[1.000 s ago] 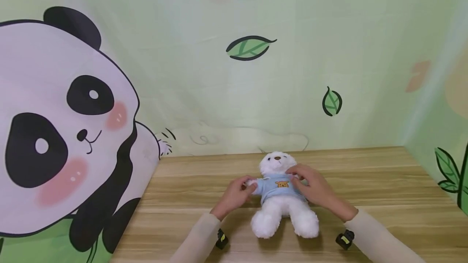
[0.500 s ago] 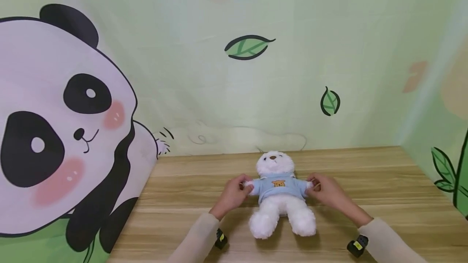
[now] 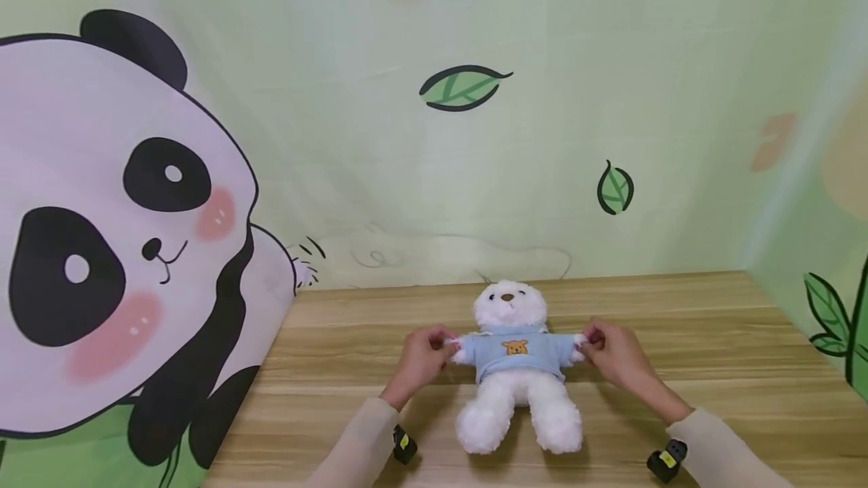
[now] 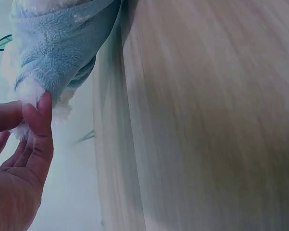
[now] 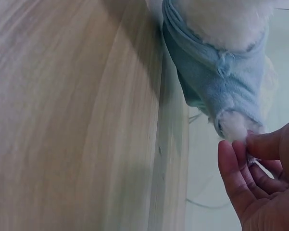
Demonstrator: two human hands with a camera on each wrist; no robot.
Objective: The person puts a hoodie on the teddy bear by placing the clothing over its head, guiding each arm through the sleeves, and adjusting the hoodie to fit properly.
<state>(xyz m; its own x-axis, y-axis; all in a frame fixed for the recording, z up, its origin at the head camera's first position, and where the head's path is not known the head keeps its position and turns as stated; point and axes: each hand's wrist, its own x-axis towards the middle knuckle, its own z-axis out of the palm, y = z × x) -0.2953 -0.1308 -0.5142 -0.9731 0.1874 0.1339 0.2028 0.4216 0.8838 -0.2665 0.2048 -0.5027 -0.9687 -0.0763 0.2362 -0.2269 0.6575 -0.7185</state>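
A white plush bear [image 3: 519,390] lies face up on the wooden table, its head toward the back wall. It wears a light blue shirt [image 3: 488,358] with an orange animal face on the chest. My left hand [image 3: 422,358] pinches the paw on the bear's left-hand side in the head view. On the other side, my right hand [image 3: 618,352] pinches the opposite paw, so both arms stretch out sideways. Close up, white fur [image 4: 30,91] shows between left thumb and fingers. The right wrist view likewise has a furry paw [image 5: 233,126] pinched below the blue sleeve.
The wooden table [image 3: 719,367] extends to both sides of the bear. A pale green backdrop [image 3: 380,172] with leaves and a large printed panda [image 3: 190,277] rises behind and to the left. Black wrist cameras [image 3: 667,461] sit under both sleeves.
My right hand has moved from the bear's chest and shoulder out to its paw and now pinches it. Both arms are drawn out straighter, and the bear has shifted slightly toward me.
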